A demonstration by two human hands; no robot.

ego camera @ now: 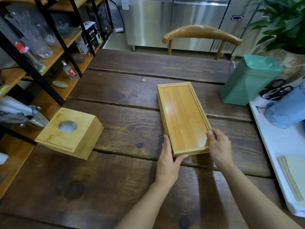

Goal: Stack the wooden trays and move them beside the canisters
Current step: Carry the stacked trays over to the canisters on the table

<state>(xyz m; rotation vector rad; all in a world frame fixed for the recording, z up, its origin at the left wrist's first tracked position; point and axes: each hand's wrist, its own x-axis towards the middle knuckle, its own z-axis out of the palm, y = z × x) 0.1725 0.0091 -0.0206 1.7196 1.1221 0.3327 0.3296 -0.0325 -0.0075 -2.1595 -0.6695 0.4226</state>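
A stack of light wooden trays (181, 113) lies lengthwise on the dark plank table (128, 171), its edges nearly flush, with only the top tray's inside showing. My left hand (168, 159) grips the stack's near left corner, thumb along the front edge. My right hand (219, 146) holds the near right corner, thumb on the rim. A green square canister (247, 80) stands to the stack's far right, and a blue patterned canister (287, 108) sits further right on a white tray (277, 146).
A wooden tissue box (69, 133) with a round hole sits at the table's left edge. A shelf rack (49, 55) with glassware runs along the left. Scissors (275, 90) lie behind the blue canister, napkins (293, 176) on the white tray. A chair (201, 33) stands at the far side.
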